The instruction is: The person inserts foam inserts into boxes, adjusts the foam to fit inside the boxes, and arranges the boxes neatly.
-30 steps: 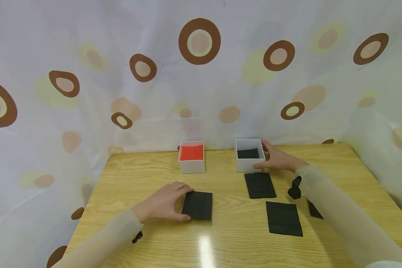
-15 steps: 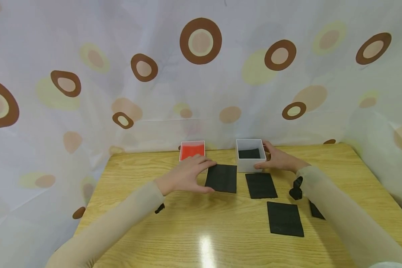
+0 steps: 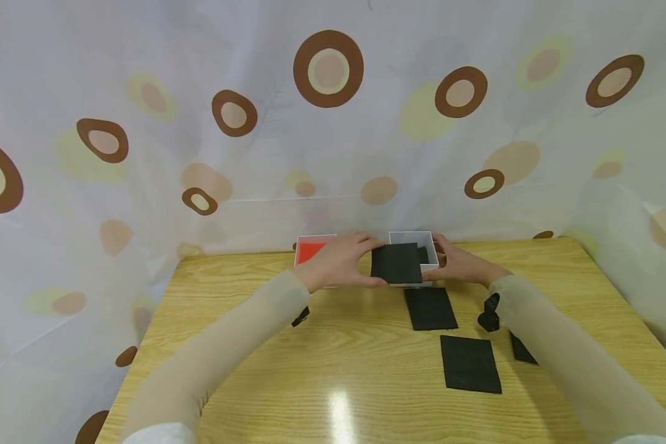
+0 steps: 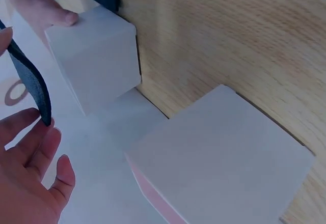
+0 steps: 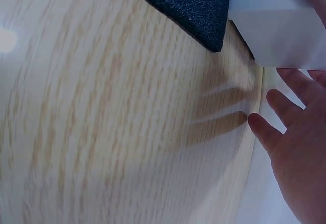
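My left hand (image 3: pixel 341 262) pinches a thin black square (image 3: pixel 396 264), which looks like foam sheet, by its left edge between thumb and fingers. The square is raised and overlaps the front of the right-hand white box (image 3: pixel 411 237). In the left wrist view the sheet (image 4: pixel 33 81) shows edge-on and slightly bent, off the table. My right hand (image 3: pixel 462 264) grips that white box at its right side, thumb at the front and fingers behind. Part of another black piece (image 3: pixel 423 254) shows inside the box.
A second white box (image 3: pixel 316 236) with a red sheet (image 3: pixel 309 250) inside stands to the left, partly behind my left hand. Black squares (image 3: pixel 430 308) lie on the wooden table (image 3: pixel 288 370), one partly under my right sleeve (image 3: pixel 555 333). A patterned curtain (image 3: pixel 333 154) hangs behind.
My left hand has lifted the black square off the table and carried it right and away from me to the white box. My right hand stays on the box.
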The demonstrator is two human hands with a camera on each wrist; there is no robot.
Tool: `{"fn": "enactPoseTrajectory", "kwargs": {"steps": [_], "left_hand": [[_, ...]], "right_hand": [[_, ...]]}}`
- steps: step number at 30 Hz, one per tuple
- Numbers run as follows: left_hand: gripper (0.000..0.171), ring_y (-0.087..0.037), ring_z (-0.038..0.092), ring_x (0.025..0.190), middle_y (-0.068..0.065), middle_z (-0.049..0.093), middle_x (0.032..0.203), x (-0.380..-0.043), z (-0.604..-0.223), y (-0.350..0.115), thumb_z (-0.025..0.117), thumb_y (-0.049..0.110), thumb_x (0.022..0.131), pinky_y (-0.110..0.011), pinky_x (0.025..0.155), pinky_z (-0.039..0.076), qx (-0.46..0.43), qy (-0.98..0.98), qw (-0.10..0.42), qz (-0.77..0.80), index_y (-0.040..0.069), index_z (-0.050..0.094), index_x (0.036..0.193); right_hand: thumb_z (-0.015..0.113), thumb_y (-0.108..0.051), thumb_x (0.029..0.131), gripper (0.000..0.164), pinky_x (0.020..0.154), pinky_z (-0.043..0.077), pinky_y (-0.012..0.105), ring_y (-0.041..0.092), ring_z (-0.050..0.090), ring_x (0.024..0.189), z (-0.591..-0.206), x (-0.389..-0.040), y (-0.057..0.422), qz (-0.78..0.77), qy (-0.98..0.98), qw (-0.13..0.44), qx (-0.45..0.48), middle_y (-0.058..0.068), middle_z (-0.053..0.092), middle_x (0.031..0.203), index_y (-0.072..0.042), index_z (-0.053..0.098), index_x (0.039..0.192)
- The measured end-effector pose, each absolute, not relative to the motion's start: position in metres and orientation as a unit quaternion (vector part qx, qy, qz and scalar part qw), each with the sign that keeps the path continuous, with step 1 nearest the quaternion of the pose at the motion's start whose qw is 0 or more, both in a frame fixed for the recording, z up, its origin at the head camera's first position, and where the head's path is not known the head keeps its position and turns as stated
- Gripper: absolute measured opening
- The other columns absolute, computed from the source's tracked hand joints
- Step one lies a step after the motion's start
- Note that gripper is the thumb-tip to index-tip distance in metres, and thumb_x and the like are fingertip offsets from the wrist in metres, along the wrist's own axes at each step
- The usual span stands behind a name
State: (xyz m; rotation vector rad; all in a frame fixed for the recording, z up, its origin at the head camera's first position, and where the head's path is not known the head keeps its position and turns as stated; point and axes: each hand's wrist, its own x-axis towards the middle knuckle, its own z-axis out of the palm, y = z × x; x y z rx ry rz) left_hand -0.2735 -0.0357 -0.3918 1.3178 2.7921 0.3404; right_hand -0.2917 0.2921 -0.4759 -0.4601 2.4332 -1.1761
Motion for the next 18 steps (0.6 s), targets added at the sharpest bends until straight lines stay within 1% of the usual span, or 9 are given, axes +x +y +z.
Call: {"fn": "enactPoseTrajectory", "kwargs": {"steps": [3, 8, 10, 15, 18], "left_hand": [[0.083, -0.024, 0.047, 0.140, -0.005, 0.053, 0.152, -0.281, -0.391, -0.026, 0.074, 0.062, 0.089, -0.039, 0.118, 0.039, 0.412, 0.904, 0.029, 0.108, 0.014, 0.051, 0.154], [0.083, -0.023, 0.046, 0.140, -0.005, 0.053, 0.152, -0.296, -0.392, -0.011, 0.072, 0.063, 0.091, -0.037, 0.118, 0.039, 0.397, 0.913, 0.030, 0.093, 0.014, 0.052, 0.154], [0.081, -0.023, 0.045, 0.139, -0.005, 0.053, 0.152, -0.301, -0.395, -0.007, 0.071, 0.063, 0.091, -0.038, 0.118, 0.039, 0.393, 0.915, 0.029, 0.088, 0.015, 0.052, 0.153], [0.077, -0.021, 0.044, 0.140, -0.002, 0.053, 0.151, -0.309, -0.399, 0.001, 0.071, 0.064, 0.091, -0.038, 0.118, 0.039, 0.379, 0.920, 0.034, 0.091, 0.020, 0.053, 0.153], [0.074, -0.020, 0.045, 0.140, -0.001, 0.053, 0.151, -0.312, -0.400, 0.006, 0.070, 0.065, 0.091, -0.038, 0.117, 0.040, 0.376, 0.922, 0.033, 0.088, 0.024, 0.055, 0.151]], "right_hand": [[0.082, -0.036, 0.092, 0.115, 0.117, 0.027, 0.071, 0.051, 0.015, 0.154, -0.475, -0.292, 0.291, -0.426, 0.867, 0.202, -0.160, 0.029, 0.009, 0.170, -0.008, -0.002, 0.165], [0.083, -0.031, 0.091, 0.112, 0.117, 0.029, 0.069, 0.048, 0.016, 0.155, -0.473, -0.292, 0.292, -0.457, 0.851, 0.205, -0.160, 0.025, 0.011, 0.170, -0.013, 0.002, 0.165], [0.083, -0.031, 0.091, 0.110, 0.117, 0.029, 0.069, 0.048, 0.018, 0.154, -0.474, -0.292, 0.291, -0.456, 0.852, 0.203, -0.158, 0.024, 0.012, 0.170, -0.014, 0.003, 0.165], [0.083, -0.031, 0.091, 0.111, 0.115, 0.034, 0.067, 0.049, 0.031, 0.149, -0.474, -0.290, 0.290, -0.456, 0.851, 0.209, -0.158, 0.026, 0.012, 0.170, -0.014, 0.003, 0.166], [0.083, -0.031, 0.092, 0.112, 0.113, 0.036, 0.066, 0.050, 0.032, 0.147, -0.473, -0.289, 0.291, -0.455, 0.850, 0.209, -0.161, 0.027, 0.010, 0.170, -0.014, 0.001, 0.166]]}}
